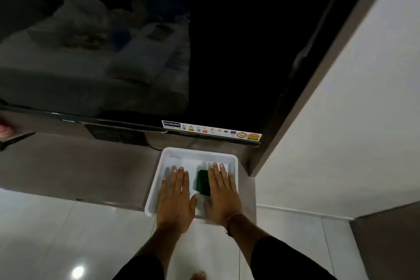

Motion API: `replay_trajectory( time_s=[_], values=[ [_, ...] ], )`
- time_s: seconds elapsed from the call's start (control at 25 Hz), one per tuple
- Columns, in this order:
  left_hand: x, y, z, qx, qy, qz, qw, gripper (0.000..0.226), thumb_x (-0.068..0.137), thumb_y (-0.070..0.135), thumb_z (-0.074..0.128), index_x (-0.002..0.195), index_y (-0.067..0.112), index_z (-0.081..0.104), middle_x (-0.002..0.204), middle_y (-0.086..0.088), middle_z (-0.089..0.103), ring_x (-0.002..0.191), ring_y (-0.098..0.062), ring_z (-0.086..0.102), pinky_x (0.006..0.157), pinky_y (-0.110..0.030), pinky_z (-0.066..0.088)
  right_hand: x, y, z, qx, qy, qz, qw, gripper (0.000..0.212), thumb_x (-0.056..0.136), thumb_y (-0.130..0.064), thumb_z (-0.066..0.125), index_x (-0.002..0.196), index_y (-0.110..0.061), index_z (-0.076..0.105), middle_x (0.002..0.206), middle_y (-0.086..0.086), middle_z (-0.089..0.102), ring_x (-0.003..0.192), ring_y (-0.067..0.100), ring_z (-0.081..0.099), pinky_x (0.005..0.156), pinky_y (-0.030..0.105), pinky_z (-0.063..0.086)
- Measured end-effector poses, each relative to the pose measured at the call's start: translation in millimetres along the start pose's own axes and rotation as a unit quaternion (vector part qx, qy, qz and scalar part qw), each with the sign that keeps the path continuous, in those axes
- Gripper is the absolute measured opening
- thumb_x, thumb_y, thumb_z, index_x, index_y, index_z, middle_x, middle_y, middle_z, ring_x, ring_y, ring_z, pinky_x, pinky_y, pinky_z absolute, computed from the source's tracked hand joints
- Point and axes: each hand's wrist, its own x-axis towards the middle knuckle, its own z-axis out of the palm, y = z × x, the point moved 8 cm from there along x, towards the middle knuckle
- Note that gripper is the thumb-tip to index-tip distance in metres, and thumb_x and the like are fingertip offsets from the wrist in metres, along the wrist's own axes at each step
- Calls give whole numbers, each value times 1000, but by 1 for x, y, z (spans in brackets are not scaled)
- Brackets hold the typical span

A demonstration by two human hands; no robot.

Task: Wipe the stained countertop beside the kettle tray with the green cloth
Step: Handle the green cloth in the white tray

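Green cloth [203, 182] lies in the white tray [159, 166], just beside the right hand [223, 195], half tucked under its index finger. Both hands are flat, fingers spread and holding nothing; the left hand [176, 198] presses the tray floor well clear of the cloth. Grey countertop [79, 166] waits off beyond the left fingertips. Risk, I'd say: the tray overhangs the counter edge, so leaning on its near side could tip it floorward.
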Motion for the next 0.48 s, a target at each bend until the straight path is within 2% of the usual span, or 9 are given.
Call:
replay_trajectory(
  time_s=[0.16, 0.32, 0.48],
  values=[
    [25, -22, 11, 28, 24, -1, 999, 81, 98, 59, -6, 159, 8, -13, 167, -19, -20, 153, -37, -23, 127, -56, 1, 27, 2, 33, -56, -68, 16, 996, 92, 99, -46, 54, 162, -16, -6, 170, 4, -14, 157, 30, -13, 126, 49, -5],
    [36, -27, 23, 28, -3, 19, 999, 77, 107, 57, 17, 160, 9, -12, 169, -18, -18, 153, -36, -23, 127, -55, -3, 35, 2, 55, -55, -81, 27, 995, 83, 105, -41, 48, 161, -16, -8, 172, 4, -10, 157, 29, -11, 122, 45, -10],
    [41, -26, 23, 34, -10, 22, 999, 77, 107, 58, 15, 159, 10, -15, 168, -17, -22, 153, -35, -24, 128, -54, -3, 37, 5, 59, -71, -78, 16, 994, 87, 105, -31, 55, 161, -14, -10, 172, 6, -9, 157, 28, -12, 121, 44, -11]
  ],
)
